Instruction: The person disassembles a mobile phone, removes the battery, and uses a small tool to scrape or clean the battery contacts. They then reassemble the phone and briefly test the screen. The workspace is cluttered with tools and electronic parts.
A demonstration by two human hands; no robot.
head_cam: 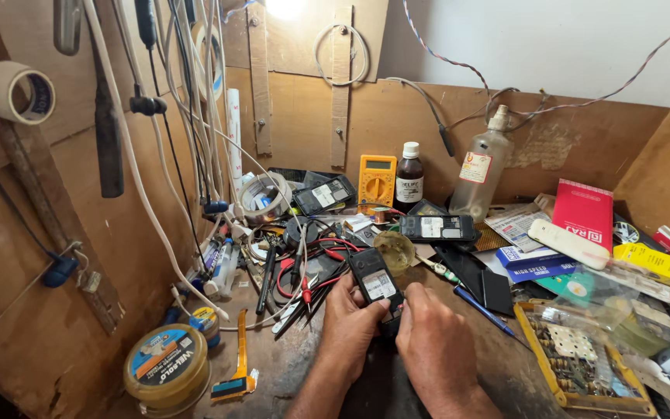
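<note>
While both hands [389, 326] grip phone [374, 284] | yellow tray [537, 358]: small parts

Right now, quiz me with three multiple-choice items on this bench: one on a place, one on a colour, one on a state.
1. Where does the yellow meter stand?
A. against the back board, left of the dark bottle
B. inside the parts tray
C. on the round tin

2. What colour is the round tin's side wall?
A. red
B. yellow
C. white

3. How is the small phone held?
A. lying untouched on the bench
B. in the left hand alone
C. between both hands, back side up

Answers: 1 A, it leans at the board beside the bottle. 2 B, the wall is yellow. 3 C, the left and right hand both touch it.
</note>
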